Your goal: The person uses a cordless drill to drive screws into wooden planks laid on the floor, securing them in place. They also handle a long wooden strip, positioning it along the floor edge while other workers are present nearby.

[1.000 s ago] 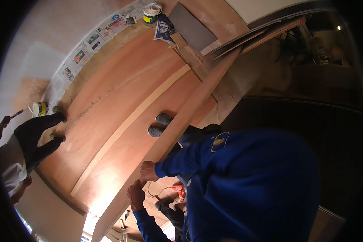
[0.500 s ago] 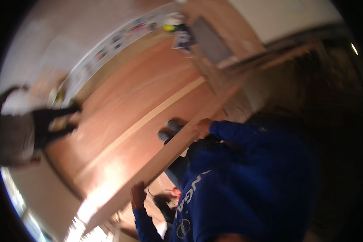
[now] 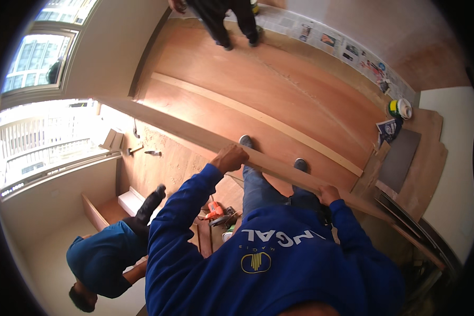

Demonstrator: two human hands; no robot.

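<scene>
Head view: long wooden plank (image 3: 195, 138) is held edge-up across the body, above the plywood floor (image 3: 279, 84). Left hand (image 3: 230, 157) is closed over the plank's top edge near mid-length; right hand (image 3: 329, 194) is clamped nearer its right end. Long axis runs upper left to lower right.

The long board (image 3: 205, 139) is brown. The floor (image 3: 279, 84) is reddish-brown with a pale strip (image 3: 258, 118) across it. Both sleeves are bright blue. The saw (image 3: 214, 211) is orange. The tin (image 3: 400, 108) is green and white.
</scene>
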